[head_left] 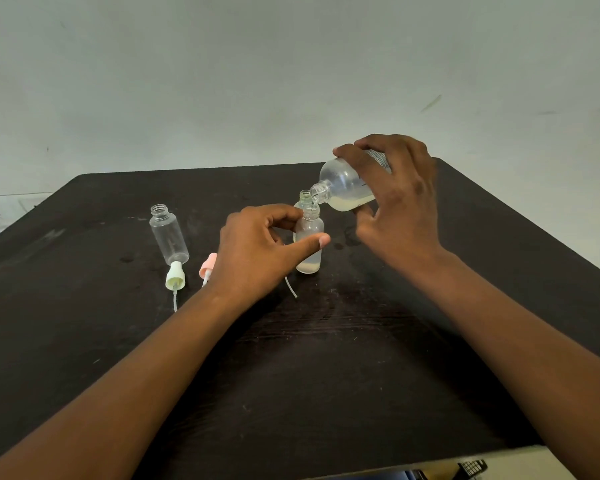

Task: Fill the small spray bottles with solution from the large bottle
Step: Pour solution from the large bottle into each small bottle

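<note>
Right now the pour is under way. The right hand [397,202] is wrapped around the large bottle [347,185], fingers over its top and thumb beneath, tipping it so its open neck sits just above the mouth of a small spray bottle [309,242] standing upright on the dark table [326,375]. The left hand [257,247] steadies that small bottle, forefinger curled near its neck and thumb pressed across its body. Cloudy, yellowish solution lies low in the tilted large bottle and has gathered in the bottom part of the small one, which looks well short of full.

A second small bottle [305,199] stands just behind the first, and a third, empty one [168,233] stands well to the left. A pale yellow spray cap [175,277] and a pink spray cap [208,266] lie near it with their dip tubes, all off their bottles.

The likely trouble is spillage: both necks are narrow, so a slight drift of the right hand, or too steep a tilt, would send liquid down the outside and onto the table. A wet bottle could slip in the left hand's light pinch and tip over. Overfilling seems a later concern.
</note>
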Action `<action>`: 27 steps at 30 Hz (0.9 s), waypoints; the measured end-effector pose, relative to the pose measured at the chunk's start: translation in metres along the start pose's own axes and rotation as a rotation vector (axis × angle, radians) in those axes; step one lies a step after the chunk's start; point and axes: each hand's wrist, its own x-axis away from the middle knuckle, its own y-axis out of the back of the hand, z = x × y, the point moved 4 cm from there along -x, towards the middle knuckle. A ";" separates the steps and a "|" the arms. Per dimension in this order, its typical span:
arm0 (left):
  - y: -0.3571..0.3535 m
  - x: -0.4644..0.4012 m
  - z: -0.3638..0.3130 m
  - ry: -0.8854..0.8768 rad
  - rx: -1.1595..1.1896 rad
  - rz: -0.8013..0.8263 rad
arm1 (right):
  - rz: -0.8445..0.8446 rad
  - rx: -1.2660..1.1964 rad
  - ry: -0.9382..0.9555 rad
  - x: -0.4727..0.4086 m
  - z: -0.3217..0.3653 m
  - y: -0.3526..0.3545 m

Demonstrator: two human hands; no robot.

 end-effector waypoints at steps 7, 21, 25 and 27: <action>0.001 0.000 -0.001 -0.003 -0.008 0.004 | -0.012 -0.003 0.010 0.000 0.000 0.000; 0.000 0.000 -0.001 0.001 -0.008 0.004 | -0.019 0.001 0.016 0.000 0.000 0.001; 0.001 0.000 -0.001 0.004 -0.002 0.009 | -0.014 0.008 0.013 0.000 0.000 0.001; 0.001 0.000 -0.001 0.002 -0.004 0.009 | -0.012 0.008 0.011 0.000 0.000 0.000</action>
